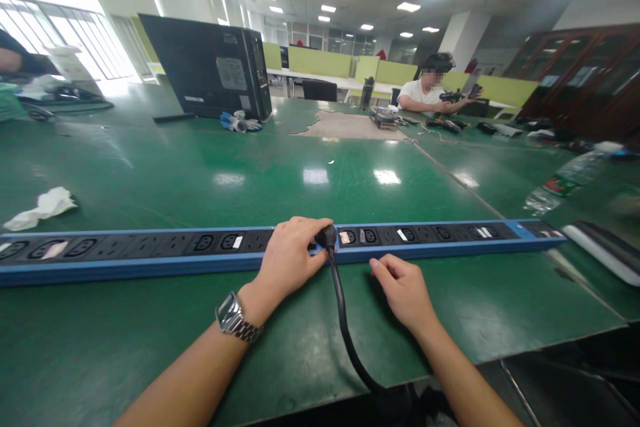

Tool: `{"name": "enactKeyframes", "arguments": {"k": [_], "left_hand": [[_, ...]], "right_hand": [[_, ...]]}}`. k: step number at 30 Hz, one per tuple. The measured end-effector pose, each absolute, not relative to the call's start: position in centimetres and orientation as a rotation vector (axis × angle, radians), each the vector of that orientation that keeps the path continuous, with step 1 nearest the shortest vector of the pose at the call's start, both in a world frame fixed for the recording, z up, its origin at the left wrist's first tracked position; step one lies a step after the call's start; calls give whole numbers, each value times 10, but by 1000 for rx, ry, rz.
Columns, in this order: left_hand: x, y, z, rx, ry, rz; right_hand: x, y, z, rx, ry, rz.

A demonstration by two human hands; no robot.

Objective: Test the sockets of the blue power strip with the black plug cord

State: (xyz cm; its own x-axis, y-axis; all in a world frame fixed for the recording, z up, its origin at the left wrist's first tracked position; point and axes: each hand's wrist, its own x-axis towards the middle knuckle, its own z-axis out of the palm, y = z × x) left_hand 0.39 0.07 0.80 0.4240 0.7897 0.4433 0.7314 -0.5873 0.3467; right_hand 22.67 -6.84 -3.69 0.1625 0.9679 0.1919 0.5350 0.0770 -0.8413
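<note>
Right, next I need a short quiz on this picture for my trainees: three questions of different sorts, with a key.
1. Which hand holds the black plug at the blue power strip?

2. True or false: the metal-banded watch is on the right wrist.

3. What lies on the table at the foot of the black computer tower?
A. a plastic bottle
B. blue and white gloves
C. a crumpled tissue

Key:
1. The left hand.
2. False; the watch is on the left wrist.
3. B.
</note>
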Motion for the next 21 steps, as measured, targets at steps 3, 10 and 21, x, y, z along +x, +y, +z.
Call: {"name": "enactKeyframes", "arguments": {"k": [3, 10, 21], "left_hand": [[-5, 1, 6, 2636, 1514, 746], [-10, -2, -2, 2772, 1572, 641], [-8, -3, -3, 2747, 1590, 667]], "right_hand": [[222, -67, -29, -1562, -1342, 778], [160, -45, 21, -1415, -825, 1691], [224, -60, 86, -1140, -573, 1464]]}}
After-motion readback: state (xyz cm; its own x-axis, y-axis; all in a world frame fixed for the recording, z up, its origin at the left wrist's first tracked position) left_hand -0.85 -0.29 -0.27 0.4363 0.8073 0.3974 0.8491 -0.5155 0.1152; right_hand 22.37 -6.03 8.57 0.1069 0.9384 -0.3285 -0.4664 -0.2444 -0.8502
